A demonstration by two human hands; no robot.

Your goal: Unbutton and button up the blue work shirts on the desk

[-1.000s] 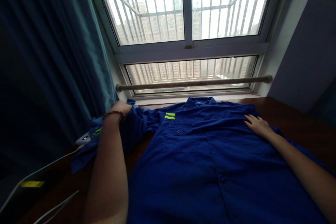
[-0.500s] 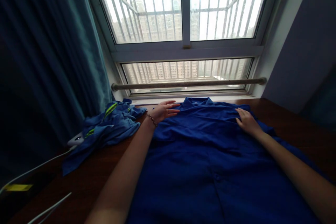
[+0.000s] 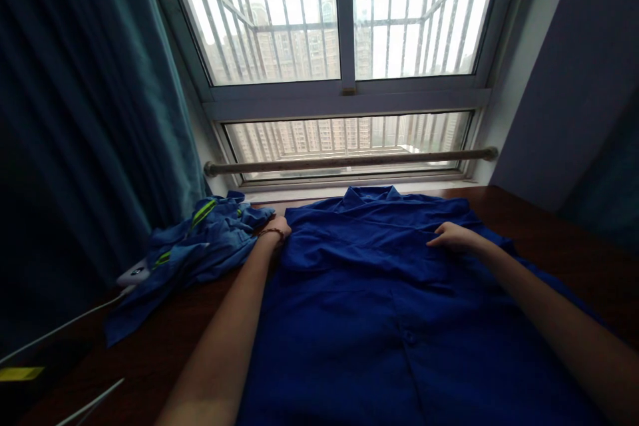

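The shirt (image 3: 349, 346) lies on the bench (image 3: 529, 216); the right hand (image 3: 452, 237) pinches its front; the left hand (image 3: 281, 227) curls at its edge — grip unclear; light, even tension best keeps the layers flat.

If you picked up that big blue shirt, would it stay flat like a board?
Probably not: the blue shirt has soft creases, so it would likely flop and droop. It probably wouldn't roll, since it's spread out flat.
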